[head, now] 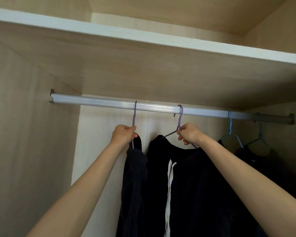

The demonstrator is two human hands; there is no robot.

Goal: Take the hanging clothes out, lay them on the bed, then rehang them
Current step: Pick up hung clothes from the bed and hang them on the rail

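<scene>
Our left hand (124,135) clenched the left purple hanger (135,115), our right hand (189,134) the right purple hanger (180,117); both hooks sat on the rail (96,100), dark clothes (186,185) hanging below.

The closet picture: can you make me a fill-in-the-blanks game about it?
1. Each hand grips a hanger colored ____.
2. The left hand and right hand reach up toward the silver ____.
3. The dark garment under the right hand has ____ drawstrings.
4. The hangers farthest right are colored ____.

Missing: purple; rail; white; blue
</scene>
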